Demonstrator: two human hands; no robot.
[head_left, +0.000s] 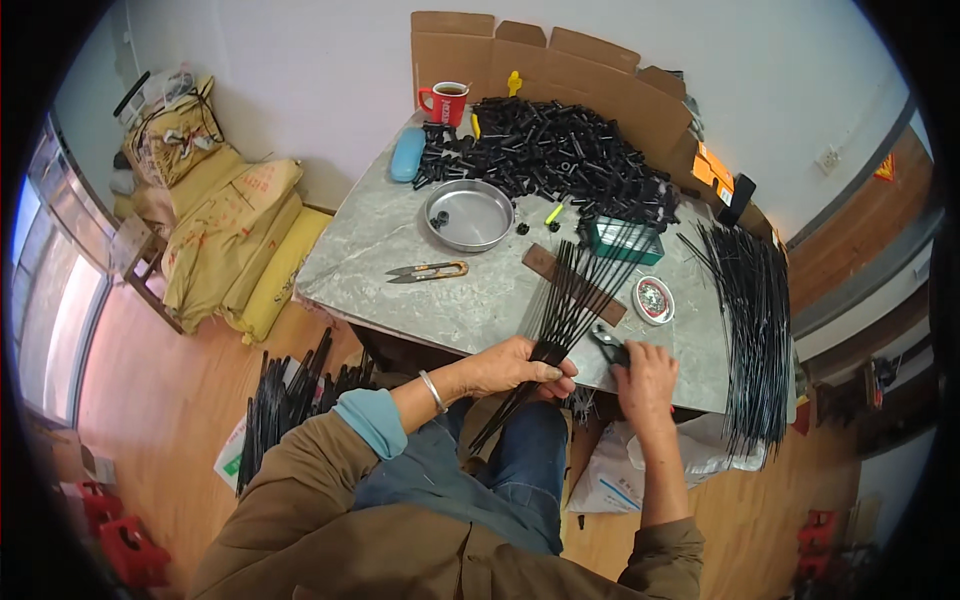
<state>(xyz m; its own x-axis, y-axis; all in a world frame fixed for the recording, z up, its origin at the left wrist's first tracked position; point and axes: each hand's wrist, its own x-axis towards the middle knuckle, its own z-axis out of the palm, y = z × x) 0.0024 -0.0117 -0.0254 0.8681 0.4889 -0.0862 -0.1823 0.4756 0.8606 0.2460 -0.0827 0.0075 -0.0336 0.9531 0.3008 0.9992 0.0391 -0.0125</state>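
Gathered in my left hand (pixel 530 370) is a bundle of thin black rods (pixel 558 330), fanned out toward the far side of the table. The bundle's lower ends hang over the table edge above my lap. My right hand (pixel 650 383) is closed around a pair of dark pliers (pixel 608 346) at the front edge, with the jaws pointing away from me. Beyond the pliers a brown flat strip (pixel 540 262) lies partly under the rods. Beside it stands a small round dish (pixel 653 300) of tiny shiny pieces. Behind the rod tips is a green box (pixel 640 250).
A heap of black tubular parts (pixel 560 150) covers the back of the table against a cardboard screen (pixel 455 55). Toward the left are a metal pan (pixel 470 232), thread snips (pixel 428 271), a blue case (pixel 407 155) and a red mug (pixel 446 105). More black rods (pixel 745 330) lie at right.
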